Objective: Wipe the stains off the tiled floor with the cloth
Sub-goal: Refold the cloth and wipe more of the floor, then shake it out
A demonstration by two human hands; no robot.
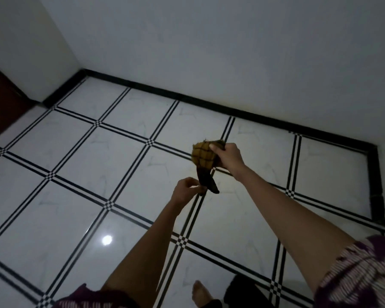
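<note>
A: Whereabouts of the cloth [203, 154]?

B: Up in the air, well clear of the tiled floor [76, 174], stretched between both hands. Mustard yellow with a dark check at the bunched top, then dark and twisted into a hanging tail lower down.

A: Grip of the right hand [228, 155]?

B: Curled round the bunched yellow top, with the thumb laid across the front and the fingers wrapped behind. Higher and farther out than the other hand.

A: And the left hand [186, 190]?

B: Lower and nearer, pinching the dark tail close to its end between thumb and fingertips.

A: Any contact with the tiles?

B: None. Hanging free above a crossing of the black lines.

A: Look of the floor?

B: Glossy white marbled tiles, split by double black lines with small chequered squares at the crossings. A bright round light reflection [107, 240] on a tile at lower left. Perhaps a faint yellowish smudge beneath the cloth, too dim to call.

A: Round the edges?

B: Black skirting [187, 97] along the foot of plain white walls [209, 41], and a dark reddish-brown door [2, 103] at far left. At the bottom edge a bare foot [199, 293], with a dark shape [238, 290] just to its right, not identifiable. Patterned maroon-and-white sleeves [356, 276] in both lower corners.
</note>
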